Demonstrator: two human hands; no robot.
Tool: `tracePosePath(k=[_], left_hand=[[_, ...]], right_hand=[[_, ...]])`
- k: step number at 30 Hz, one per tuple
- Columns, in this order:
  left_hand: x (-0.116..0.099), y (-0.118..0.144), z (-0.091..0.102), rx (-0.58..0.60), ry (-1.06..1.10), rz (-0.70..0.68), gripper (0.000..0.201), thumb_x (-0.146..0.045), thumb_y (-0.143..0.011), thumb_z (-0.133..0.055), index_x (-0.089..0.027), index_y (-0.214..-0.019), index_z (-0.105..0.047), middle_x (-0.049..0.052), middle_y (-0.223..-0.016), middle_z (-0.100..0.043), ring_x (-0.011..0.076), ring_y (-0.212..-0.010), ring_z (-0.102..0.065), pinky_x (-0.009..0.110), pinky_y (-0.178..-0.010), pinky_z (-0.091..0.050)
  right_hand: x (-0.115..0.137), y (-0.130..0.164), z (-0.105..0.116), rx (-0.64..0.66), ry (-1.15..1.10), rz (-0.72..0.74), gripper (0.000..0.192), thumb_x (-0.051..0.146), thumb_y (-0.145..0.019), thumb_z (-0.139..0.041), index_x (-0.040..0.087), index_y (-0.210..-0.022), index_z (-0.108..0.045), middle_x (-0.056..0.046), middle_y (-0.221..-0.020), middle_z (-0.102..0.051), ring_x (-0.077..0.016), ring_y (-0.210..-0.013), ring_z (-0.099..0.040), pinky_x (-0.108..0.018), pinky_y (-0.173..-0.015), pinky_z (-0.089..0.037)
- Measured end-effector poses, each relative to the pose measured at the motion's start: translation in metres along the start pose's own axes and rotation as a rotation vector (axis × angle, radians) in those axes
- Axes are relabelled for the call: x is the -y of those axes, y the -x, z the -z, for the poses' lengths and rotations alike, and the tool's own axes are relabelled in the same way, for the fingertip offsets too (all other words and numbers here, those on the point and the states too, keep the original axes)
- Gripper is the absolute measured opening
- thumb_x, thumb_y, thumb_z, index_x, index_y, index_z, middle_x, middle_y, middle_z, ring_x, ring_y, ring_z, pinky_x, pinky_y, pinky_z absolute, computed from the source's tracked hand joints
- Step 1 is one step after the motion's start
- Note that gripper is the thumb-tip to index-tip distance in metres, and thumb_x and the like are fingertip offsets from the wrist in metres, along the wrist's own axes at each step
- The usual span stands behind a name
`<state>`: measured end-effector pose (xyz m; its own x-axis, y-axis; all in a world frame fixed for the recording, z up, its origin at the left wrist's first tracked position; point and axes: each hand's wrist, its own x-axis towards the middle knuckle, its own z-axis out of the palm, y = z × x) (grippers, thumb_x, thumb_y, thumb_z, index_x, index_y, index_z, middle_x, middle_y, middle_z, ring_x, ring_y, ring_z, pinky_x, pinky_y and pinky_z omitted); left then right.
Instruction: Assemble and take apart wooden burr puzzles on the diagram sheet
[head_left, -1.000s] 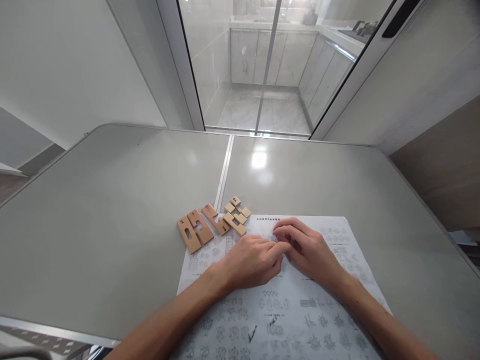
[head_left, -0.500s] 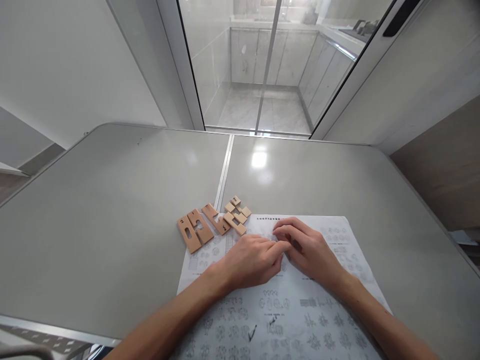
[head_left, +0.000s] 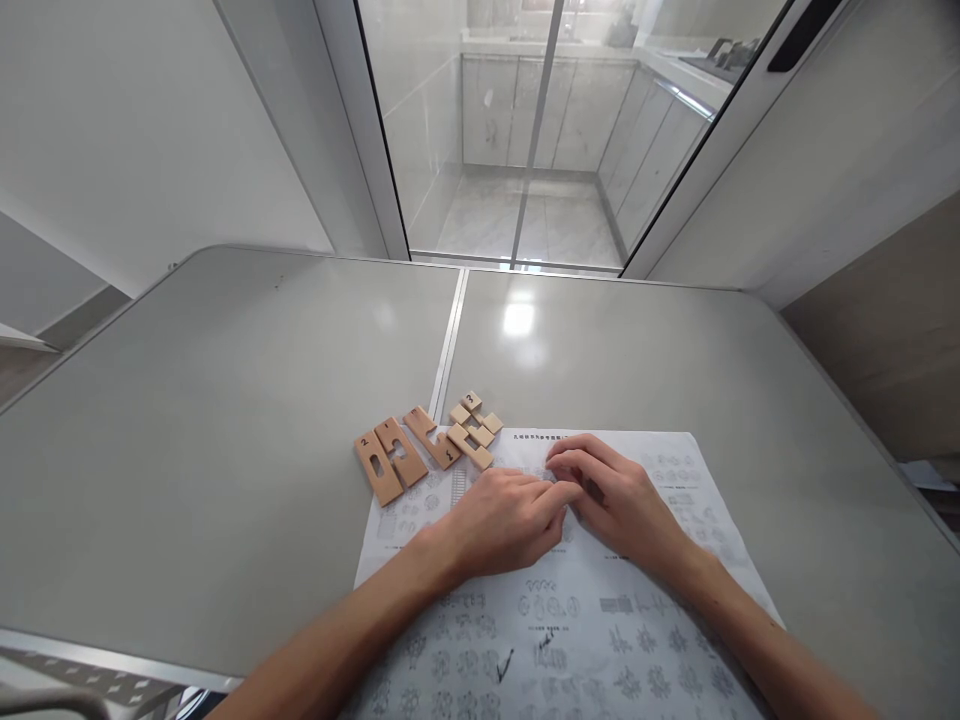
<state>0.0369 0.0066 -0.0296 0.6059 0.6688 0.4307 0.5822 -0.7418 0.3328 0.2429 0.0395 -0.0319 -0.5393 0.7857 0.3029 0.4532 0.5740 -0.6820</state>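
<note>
While both hands meet fingertip to fingertip on the white printed diagram sheet (head_left: 600, 600) lying flat on the grey desk (head_left: 225, 400), left hand (head_left: 502, 525) and right hand (head_left: 622, 505) curl loosely, whether pinching anything I cannot tell; thin paper looks light, floppy, best lifted by an edge, flat notched wooden puzzle pieces (head_left: 427, 445) just beside.

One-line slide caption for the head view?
Both hands meet fingertip to fingertip on a printed sheet, wooden pieces beside them.

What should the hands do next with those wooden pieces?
Probably reach the left hand over to the nearest wooden piece and pick it up. Both hands rest together on the paper sheet, the right hand beside the left, and whether they hold anything is hidden. The wooden pieces lie untouched at the sheet's top left corner.
</note>
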Motion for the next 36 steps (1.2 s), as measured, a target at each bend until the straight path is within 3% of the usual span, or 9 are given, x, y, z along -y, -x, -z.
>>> tracePosePath(k=[36], left_hand=[[-0.0002,0.0001,0.0001,0.006,-0.002,0.006,0.020,-0.009,-0.098,-0.044,-0.018,-0.100,-0.062,-0.003,-0.064,-0.065,0.0153,-0.055,-0.064,0.029,-0.056,-0.048]], right_hand=[[0.0019,-0.0010,-0.0002,-0.007,-0.009,0.003,0.025,0.007,-0.100,-0.050,0.026,-0.102,-0.066,-0.005,-0.113,-0.071,-0.0165,-0.076,-0.066,-0.032,-0.063,-0.052]])
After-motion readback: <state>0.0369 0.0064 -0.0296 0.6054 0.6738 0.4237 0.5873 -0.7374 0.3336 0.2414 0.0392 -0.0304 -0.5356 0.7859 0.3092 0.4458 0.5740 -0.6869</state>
